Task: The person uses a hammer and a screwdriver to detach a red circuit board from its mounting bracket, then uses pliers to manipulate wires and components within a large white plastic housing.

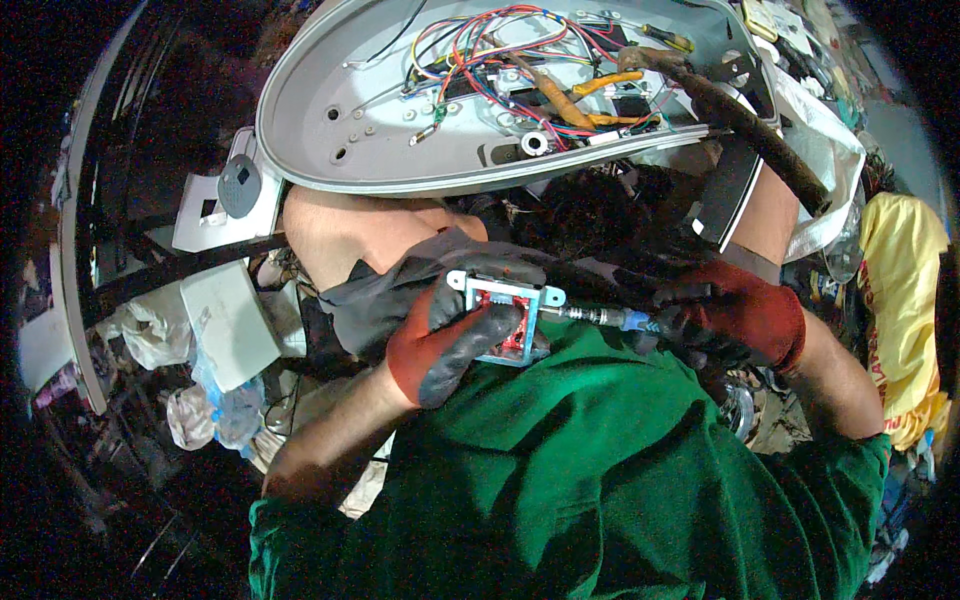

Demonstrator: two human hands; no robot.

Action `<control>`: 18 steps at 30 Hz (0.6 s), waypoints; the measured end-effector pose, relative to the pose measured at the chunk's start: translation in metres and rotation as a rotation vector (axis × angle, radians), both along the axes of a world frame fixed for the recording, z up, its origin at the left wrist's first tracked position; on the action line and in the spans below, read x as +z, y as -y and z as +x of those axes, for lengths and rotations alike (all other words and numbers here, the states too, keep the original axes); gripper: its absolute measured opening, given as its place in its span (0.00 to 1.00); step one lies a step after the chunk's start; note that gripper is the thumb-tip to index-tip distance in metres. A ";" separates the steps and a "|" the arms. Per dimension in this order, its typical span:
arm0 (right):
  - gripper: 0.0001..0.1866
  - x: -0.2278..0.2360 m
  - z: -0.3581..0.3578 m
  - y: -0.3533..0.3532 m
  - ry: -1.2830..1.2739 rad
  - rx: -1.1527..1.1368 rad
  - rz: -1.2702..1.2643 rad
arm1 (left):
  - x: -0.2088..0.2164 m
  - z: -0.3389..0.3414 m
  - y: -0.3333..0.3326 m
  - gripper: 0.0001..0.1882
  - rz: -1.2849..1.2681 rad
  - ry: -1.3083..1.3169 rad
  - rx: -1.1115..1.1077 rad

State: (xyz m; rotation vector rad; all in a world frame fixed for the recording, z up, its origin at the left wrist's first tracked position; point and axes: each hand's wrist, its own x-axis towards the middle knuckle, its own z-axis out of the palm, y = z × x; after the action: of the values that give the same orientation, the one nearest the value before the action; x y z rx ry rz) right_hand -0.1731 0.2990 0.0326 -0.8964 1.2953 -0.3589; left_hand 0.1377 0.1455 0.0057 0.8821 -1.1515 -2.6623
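Small framed module [514, 342]: sat in the grasp of the left hand [450, 345], in front of the green shirt [560, 450] as viewed from the head. Was clasped at its left side; showed a pale frame with two ears projecting at the upper corners and red parts inside. Was crossed from the left by the gloved thumb, partly hiding the red interior. Could not tell the exact placement of the other left fingers, largely hidden behind. Observed right edge and right-hand ear clear of the grip. Found the right hand [735, 315] closed around the handle of the screwdriver [610, 318]. Noted shaft pointing left, tip at the module's right edge just below the ear; could not tell whether touching. Recorded farther out: grey casing [300, 140], with wires [480, 50] tangled inside and a rust-brown bar [760, 140] across its right end.
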 end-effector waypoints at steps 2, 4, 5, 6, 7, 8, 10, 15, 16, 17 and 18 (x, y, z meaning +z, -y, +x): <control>0.19 -0.002 -0.001 0.001 0.033 0.008 0.083 | -0.003 0.001 0.002 0.15 -0.017 0.011 -0.058; 0.19 -0.007 0.002 -0.002 0.062 -0.010 0.088 | 0.000 -0.001 0.002 0.15 -0.102 0.031 -0.072; 0.18 0.004 0.012 0.005 -0.082 0.023 -0.075 | 0.001 0.000 0.003 0.15 -0.143 0.046 -0.074; 0.18 0.022 0.027 0.013 -0.224 0.055 -0.240 | 0.000 0.001 0.002 0.15 -0.126 0.051 -0.060; 0.18 0.028 0.033 0.012 -0.317 0.085 -0.377 | -0.003 0.003 0.001 0.15 -0.107 0.049 -0.052; 0.19 0.034 0.039 0.012 -0.424 0.107 -0.512 | -0.004 0.004 0.001 0.15 -0.089 0.046 -0.045; 0.21 0.028 0.039 0.005 -0.518 0.162 -0.733 | -0.005 0.004 0.003 0.15 -0.100 0.028 -0.047; 0.22 0.000 0.033 -0.018 -0.461 -0.067 -0.782 | -0.007 0.001 -0.002 0.16 -0.229 0.089 -0.012; 0.22 -0.006 0.031 -0.023 -0.389 -0.184 -0.701 | -0.006 -0.003 -0.005 0.16 -0.253 0.056 0.014; 0.21 -0.009 0.026 -0.022 -0.298 -0.153 -0.626 | -0.004 -0.005 -0.007 0.15 -0.279 0.024 0.040; 0.21 -0.011 0.021 -0.020 -0.210 -0.122 -0.550 | -0.002 -0.005 -0.005 0.15 -0.285 0.062 0.018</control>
State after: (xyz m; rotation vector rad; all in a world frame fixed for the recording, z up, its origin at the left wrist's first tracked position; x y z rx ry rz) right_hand -0.1526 0.3186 0.0219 -1.3456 1.4760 -0.7560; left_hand 0.1330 0.1504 0.0040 0.9210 -1.4822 -2.3884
